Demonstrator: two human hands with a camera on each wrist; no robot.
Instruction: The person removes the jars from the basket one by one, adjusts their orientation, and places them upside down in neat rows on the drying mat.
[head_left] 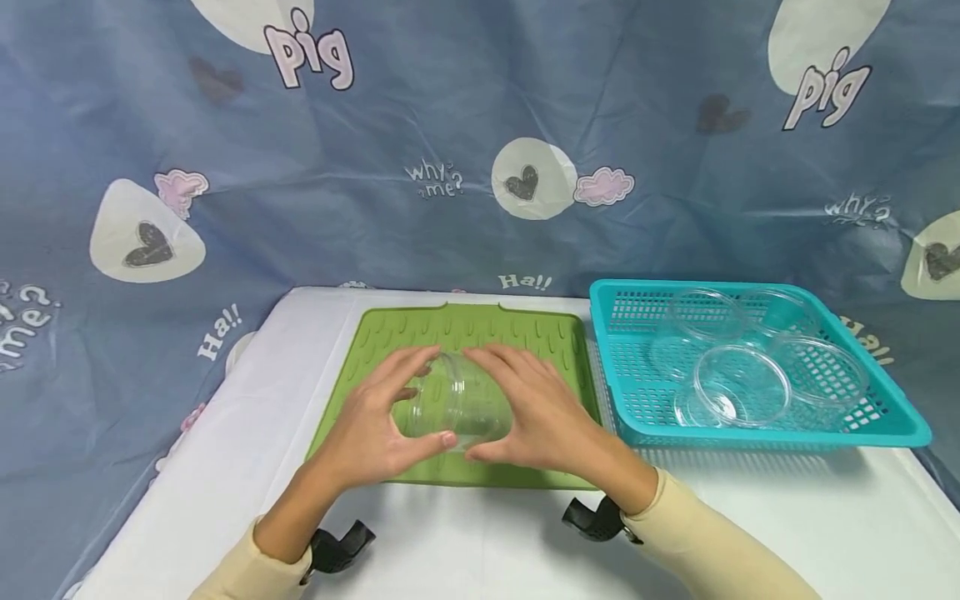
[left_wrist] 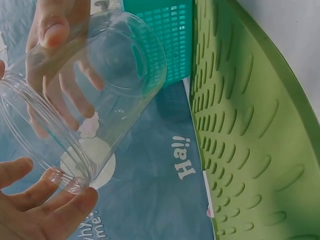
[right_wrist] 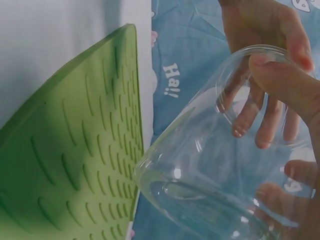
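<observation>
Item: one clear container, material (glass or plastic) not tellable; lying on its side between your hands, over the green mat and seemingly raised off it.

Left hand: fingers and thumb curved, spread to about the container's width; holds the ringed end.

Right hand: likewise curved and widely spread; holds the other end.

Risks, as judged:
- Slip. Smooth walls, and your left fingers appear to bear mainly on the rim; uneven pressure could let the container turn or drop. If glass, it could chip.
- Roll. Round sides on a ridged mat would give an unsteady rest if you release it lying down.
- Knock. Your right forearm lies near the turquoise basket; a wide swing could jolt the four clear vessels inside, which sit close together.
- Snag. The black wrist units jut inward below your hands and could catch the mat's near edge.

Writing: "pig" (two, upper left and upper right), "why me?" and "Ha!!", each repeated, all printed on the blue cloth. No brand legible on the container, mat or basket. A pale patch shows low in one vessel; label or glare, cannot tell.
</observation>
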